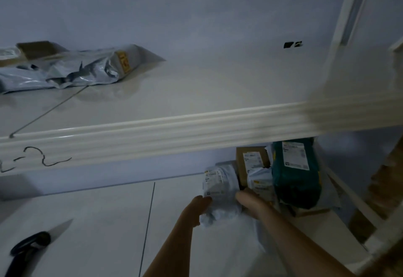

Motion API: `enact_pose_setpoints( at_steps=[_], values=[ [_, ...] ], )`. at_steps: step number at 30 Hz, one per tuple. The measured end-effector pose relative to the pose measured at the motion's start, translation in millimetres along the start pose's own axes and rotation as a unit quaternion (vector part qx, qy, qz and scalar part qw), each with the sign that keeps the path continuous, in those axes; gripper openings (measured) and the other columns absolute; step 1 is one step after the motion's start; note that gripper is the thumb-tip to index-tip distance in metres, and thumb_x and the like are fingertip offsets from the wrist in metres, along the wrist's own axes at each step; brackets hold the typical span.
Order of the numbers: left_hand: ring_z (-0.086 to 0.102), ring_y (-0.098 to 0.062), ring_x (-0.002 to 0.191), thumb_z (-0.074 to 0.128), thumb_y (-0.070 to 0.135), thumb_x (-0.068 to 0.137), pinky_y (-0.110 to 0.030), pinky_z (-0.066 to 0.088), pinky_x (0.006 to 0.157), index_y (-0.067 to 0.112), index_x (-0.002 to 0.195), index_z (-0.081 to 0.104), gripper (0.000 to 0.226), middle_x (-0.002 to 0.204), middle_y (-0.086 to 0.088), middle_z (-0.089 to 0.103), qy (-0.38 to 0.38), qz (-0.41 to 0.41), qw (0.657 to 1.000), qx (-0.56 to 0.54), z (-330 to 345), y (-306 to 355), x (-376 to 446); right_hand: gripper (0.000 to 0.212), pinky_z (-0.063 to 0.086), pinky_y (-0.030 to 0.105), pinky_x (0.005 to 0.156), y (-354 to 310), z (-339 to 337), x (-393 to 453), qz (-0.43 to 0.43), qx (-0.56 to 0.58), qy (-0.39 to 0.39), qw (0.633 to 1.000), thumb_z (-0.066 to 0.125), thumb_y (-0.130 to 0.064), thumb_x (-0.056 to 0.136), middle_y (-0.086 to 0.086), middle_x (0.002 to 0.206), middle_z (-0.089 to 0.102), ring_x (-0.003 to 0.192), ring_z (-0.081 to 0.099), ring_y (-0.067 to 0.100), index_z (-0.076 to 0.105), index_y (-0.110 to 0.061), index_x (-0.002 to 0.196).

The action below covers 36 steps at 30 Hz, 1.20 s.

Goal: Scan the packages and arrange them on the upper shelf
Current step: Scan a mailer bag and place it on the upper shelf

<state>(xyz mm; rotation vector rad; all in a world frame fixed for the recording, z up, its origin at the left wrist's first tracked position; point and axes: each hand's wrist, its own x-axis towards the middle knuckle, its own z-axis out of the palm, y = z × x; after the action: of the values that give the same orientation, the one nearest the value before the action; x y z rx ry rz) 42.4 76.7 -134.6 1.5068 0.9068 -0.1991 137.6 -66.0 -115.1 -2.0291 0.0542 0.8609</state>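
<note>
A grey poly-bag package [220,191] with a white label lies on the lower shelf [98,222]. My left hand [199,206] holds its left side and my right hand [250,202] holds its right side. Right behind it stand a brown cardboard box [250,159], another grey bag [260,178] and a dark green package [296,174], each with a label. On the upper shelf [196,93], at the far left, lie a crumpled grey bag with a yellow sticker [87,69] and a brown box [37,50]. The frame is blurred.
A black-handled tool with a pale blade [35,244] lies at the lower shelf's left front. The upper shelf's ribbed white front edge [174,133] crosses the view, with black scribbles at its left. A white upright post [349,21] stands at right.
</note>
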Motion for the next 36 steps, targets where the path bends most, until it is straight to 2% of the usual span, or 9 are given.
enact_pose_setpoints(
  at_steps=[4,7,10,13,17,21,27,32,36],
  values=[
    [0.054,-0.028,0.108,0.06,0.033,0.094,-0.035,0.044,0.087,0.003,0.137,0.047,0.053,0.122,-0.012,0.054,0.011,-0.005,1.0,-0.017,7.1,6.0,3.1,0.017,0.055,0.042,0.085,-4.6,3.0,-3.6,0.003,0.03,-0.014,0.999,0.049,-0.016,0.1,0.013,0.087,0.059,0.098,0.063,0.035,0.058,-0.008,0.088],
    [0.052,-0.033,0.122,0.055,0.047,0.093,-0.04,0.045,0.096,0.002,0.139,0.044,0.066,0.137,-0.017,0.051,0.055,0.0,0.998,0.042,1.0,9.3,3.6,0.031,0.06,0.038,0.076,-5.9,6.5,3.4,0.006,0.042,-0.037,0.998,0.056,-0.026,0.097,0.015,0.094,0.065,0.089,0.066,0.031,0.063,-0.003,0.116],
    [0.057,-0.034,0.116,0.064,0.047,0.078,-0.044,0.05,0.095,-0.004,0.131,0.05,0.075,0.13,-0.021,0.057,0.06,0.028,0.997,0.043,-8.6,10.1,-3.4,0.053,0.057,0.039,0.088,-13.6,7.7,7.4,-0.008,0.033,-0.03,0.999,0.061,-0.044,0.093,0.012,0.109,0.064,0.095,0.063,0.028,0.058,-0.006,0.129],
    [0.056,-0.035,0.113,0.062,0.038,0.088,-0.044,0.05,0.091,-0.003,0.128,0.047,0.06,0.129,-0.022,0.053,0.05,0.042,0.998,-0.017,-11.0,9.8,-18.3,0.053,0.048,0.038,0.092,-22.1,8.7,2.4,-0.049,0.05,-0.038,0.997,0.061,-0.048,0.093,0.014,0.124,0.056,0.111,0.057,0.029,0.046,-0.009,0.126],
    [0.06,-0.034,0.107,0.07,0.029,0.087,-0.045,0.056,0.079,0.005,0.122,0.038,0.053,0.126,-0.022,0.051,-0.003,0.048,0.979,-0.199,-17.6,4.2,-37.4,0.067,0.054,0.049,0.094,-12.4,10.6,11.8,-0.05,0.192,-0.112,0.974,0.074,-0.049,0.083,0.015,0.103,0.064,0.101,0.065,0.032,0.05,-0.005,0.128],
    [0.058,-0.037,0.115,0.068,0.019,0.09,-0.048,0.054,0.084,0.017,0.129,0.033,0.054,0.132,-0.024,0.05,-0.07,0.037,0.968,-0.24,-30.9,-10.5,-58.9,0.093,0.056,0.047,0.093,2.6,21.8,13.6,-0.043,0.228,-0.181,0.956,0.087,-0.06,0.057,0.013,0.113,0.071,0.101,0.071,0.032,0.052,-0.016,0.132],
    [0.058,-0.034,0.117,0.071,0.017,0.087,-0.047,0.053,0.094,0.023,0.141,0.02,0.074,0.131,-0.019,0.051,-0.055,0.055,0.983,-0.168,-77.2,-24.8,-86.4,0.083,0.054,0.046,0.099,-4.1,56.4,-27.2,-0.103,0.203,-0.279,0.933,0.087,-0.056,0.064,0.011,0.115,0.074,0.105,0.073,0.029,0.059,-0.017,0.131],
    [0.059,-0.034,0.116,0.069,0.007,0.088,-0.048,0.053,0.093,0.029,0.145,0.014,0.082,0.133,-0.016,0.052,-0.079,0.098,0.98,-0.157,-143.1,-54.1,-115.1,0.096,0.058,0.048,0.091,-14.5,114.1,-60.2,-0.155,0.183,-0.269,0.933,0.094,-0.049,0.059,0.007,0.118,0.073,0.104,0.073,0.028,0.049,-0.022,0.139],
    [0.059,-0.034,0.118,0.079,0.019,0.08,-0.053,0.049,0.098,0.039,0.145,0.016,0.093,0.134,-0.014,0.055,-0.088,0.117,0.979,-0.139,-203.9,-83.2,-146.0,0.062,0.055,0.053,0.095,-18.8,166.3,-106.5,-0.173,0.201,-0.29,0.92,0.083,-0.026,0.081,0.015,0.119,0.072,0.107,0.071,0.034,0.056,-0.014,0.135]
  ],
)
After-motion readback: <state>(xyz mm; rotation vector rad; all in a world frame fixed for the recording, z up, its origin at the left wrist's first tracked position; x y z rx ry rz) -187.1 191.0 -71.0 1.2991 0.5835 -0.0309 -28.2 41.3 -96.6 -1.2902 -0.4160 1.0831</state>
